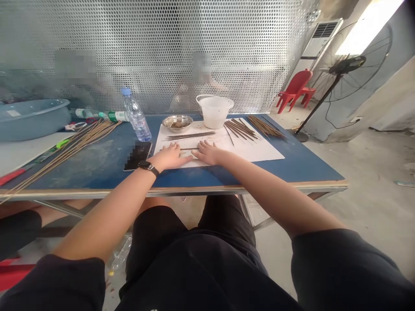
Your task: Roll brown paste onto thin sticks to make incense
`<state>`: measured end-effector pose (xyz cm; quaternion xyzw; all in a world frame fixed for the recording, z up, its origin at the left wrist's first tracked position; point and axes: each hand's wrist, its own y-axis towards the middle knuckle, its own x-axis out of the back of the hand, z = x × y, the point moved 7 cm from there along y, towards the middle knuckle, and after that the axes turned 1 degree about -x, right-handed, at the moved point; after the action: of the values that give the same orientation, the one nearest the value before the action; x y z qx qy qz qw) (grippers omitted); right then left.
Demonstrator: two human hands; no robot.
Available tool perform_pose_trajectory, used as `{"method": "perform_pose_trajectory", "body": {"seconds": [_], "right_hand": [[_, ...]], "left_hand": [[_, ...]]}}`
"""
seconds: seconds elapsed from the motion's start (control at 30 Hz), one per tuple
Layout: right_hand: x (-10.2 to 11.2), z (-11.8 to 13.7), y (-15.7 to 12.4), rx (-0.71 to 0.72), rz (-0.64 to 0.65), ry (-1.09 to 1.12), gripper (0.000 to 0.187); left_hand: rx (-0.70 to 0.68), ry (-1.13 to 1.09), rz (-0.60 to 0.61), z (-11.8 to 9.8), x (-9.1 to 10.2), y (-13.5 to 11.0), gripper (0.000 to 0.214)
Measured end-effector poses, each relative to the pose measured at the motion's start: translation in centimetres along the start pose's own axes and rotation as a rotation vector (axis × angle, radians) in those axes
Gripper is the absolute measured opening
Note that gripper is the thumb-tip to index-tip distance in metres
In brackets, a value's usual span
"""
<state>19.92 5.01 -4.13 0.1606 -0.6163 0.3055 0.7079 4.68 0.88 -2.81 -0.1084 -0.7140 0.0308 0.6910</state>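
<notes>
My left hand (170,156) and my right hand (207,152) lie flat, fingers stretched out, side by side on a white board (259,149) on the blue table (301,166). Between and under the fingers lies a thin dark stick (189,149). A watch sits on my left wrist. Farther back on the board lie a few coated dark sticks (189,136). A small metal bowl (177,122) and a white plastic bucket (215,111) stand at the board's far edge. More dark sticks (240,128) lie to the right of the bucket.
A phone (138,156) lies left of the board, a water bottle (136,115) behind it. Long bare bamboo sticks (65,149) fan across the left. A blue basin (30,116) sits far left. Perforated metal screen behind; standing fan (348,65) and red chairs (296,90) at right.
</notes>
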Motion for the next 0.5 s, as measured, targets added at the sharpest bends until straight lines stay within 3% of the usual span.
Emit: {"method": "perform_pose_trajectory", "body": {"seconds": [0.13, 0.33, 0.5], "right_hand": [[0.2, -0.2, -0.2, -0.011, 0.004, -0.017, 0.083], [-0.5, 0.6, -4.2, 0.034, -0.036, 0.023, 0.093], [-0.8, 3.5, -3.8, 0.122, -0.069, 0.053, 0.097]], "left_hand": [[-0.043, 0.012, -0.011, 0.0, 0.1, 0.0, 0.117], [-0.027, 0.044, -0.018, -1.0, 0.2, -4.6, 0.102], [-0.064, 0.038, -0.041, -0.6, -0.1, -4.8, 0.101]]}}
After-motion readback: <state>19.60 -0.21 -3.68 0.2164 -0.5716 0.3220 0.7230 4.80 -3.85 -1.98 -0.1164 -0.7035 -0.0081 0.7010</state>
